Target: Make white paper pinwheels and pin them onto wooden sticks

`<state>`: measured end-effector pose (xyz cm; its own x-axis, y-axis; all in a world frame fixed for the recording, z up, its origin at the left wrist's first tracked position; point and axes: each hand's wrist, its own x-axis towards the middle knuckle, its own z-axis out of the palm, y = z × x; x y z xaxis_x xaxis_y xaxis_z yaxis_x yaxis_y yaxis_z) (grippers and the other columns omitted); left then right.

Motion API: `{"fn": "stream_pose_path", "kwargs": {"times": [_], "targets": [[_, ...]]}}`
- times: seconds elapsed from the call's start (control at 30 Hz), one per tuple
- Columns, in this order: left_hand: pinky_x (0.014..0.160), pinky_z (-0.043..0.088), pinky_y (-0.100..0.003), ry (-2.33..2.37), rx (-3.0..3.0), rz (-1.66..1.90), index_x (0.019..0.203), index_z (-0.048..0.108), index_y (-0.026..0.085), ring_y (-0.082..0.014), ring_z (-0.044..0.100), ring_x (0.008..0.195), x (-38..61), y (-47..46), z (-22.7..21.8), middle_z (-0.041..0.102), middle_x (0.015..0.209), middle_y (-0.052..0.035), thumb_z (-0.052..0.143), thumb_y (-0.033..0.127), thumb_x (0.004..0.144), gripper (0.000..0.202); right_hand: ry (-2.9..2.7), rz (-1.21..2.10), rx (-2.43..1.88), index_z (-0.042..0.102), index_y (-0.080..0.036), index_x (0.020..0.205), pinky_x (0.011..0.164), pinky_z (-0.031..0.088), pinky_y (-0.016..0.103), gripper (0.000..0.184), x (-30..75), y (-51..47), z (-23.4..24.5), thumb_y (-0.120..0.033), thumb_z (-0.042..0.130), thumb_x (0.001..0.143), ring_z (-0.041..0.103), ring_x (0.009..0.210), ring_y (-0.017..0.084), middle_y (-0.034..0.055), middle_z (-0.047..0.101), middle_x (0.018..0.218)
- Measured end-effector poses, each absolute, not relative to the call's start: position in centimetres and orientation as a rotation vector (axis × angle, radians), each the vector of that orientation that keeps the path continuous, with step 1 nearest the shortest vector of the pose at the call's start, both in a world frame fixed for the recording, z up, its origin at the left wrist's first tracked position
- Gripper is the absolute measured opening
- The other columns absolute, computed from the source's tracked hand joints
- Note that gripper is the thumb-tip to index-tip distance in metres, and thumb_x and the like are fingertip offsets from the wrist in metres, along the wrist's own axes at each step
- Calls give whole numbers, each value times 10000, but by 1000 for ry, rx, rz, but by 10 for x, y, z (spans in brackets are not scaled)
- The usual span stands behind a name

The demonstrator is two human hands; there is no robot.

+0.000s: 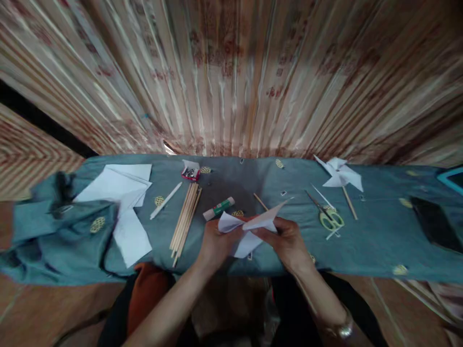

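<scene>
Between my two hands is a white paper pinwheel (247, 244) with its blades partly folded, just above the near edge of the cloth. My left hand (218, 241) pinches its left side, and my right hand (285, 239) grips the right side with the thumb on top. A wooden stick (260, 202) pokes out behind the paper; whether it touches the paper I cannot tell. Just beyond my left hand lies a green and white glue stick (219, 208). To the right of my right hand are scissors (330, 218) with pale green handles, beside thin paper strips (323, 196).
Several wooden sticks (186, 219) lie bundled left of centre, near a white pen (166, 200) and a small red box of pins (190, 170). White paper sheets (132, 236) spread at the left. At the right are a finished-looking pinwheel (339, 172) and a dark phone (435, 223).
</scene>
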<state>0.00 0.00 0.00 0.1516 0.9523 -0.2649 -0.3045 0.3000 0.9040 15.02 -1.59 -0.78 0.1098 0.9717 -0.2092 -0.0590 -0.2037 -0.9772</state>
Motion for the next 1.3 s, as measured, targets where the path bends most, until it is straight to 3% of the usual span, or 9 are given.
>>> {"fn": "stream_pose_path", "kwargs": {"times": [0.2, 0.4, 0.63, 1.0, 1.3], "targets": [[633, 527, -249, 1075, 873, 1069, 691, 775, 154, -181, 669, 656, -3, 1, -7, 751, 710, -60, 824, 308, 571, 201, -903, 1229, -1339, 792, -222, 662, 593, 538, 302, 200, 146, -16, -3, -294, 854, 485, 676, 651, 223, 33, 765, 716], [707, 530, -251, 1054, 926, 1133, 702, 774, 158, -186, 674, 754, -2, 2, -13, 747, 806, -67, 794, 251, 596, 142, -892, 1228, -1360, 768, -229, 597, 634, 557, 334, 208, 145, -14, -3, -324, 873, 443, 688, 652, 240, 29, 753, 652], [662, 526, -254, 1067, 945, 1070, 720, 767, 149, -183, 673, 690, -4, 2, -13, 749, 730, -62, 807, 289, 611, 181, -875, 1237, -1332, 762, -218, 591, 623, 560, 344, 215, 144, -15, -1, -314, 873, 433, 673, 595, 226, 34, 748, 625], [621, 540, -260, 1117, 841, 1047, 648, 758, 130, -185, 671, 615, -3, 4, -6, 725, 618, -52, 861, 292, 489, 250, -954, 1202, -1347, 728, -209, 535, 588, 550, 307, 204, 144, -13, 2, -344, 864, 466, 660, 542, 202, 19, 721, 571], [628, 546, -254, 1122, 838, 1055, 663, 766, 136, -174, 673, 613, -3, 3, -10, 745, 663, -58, 869, 284, 497, 246, -921, 1209, -1384, 746, -208, 569, 570, 529, 292, 180, 143, -16, -2, -332, 842, 481, 668, 589, 209, 21, 728, 592]]}}
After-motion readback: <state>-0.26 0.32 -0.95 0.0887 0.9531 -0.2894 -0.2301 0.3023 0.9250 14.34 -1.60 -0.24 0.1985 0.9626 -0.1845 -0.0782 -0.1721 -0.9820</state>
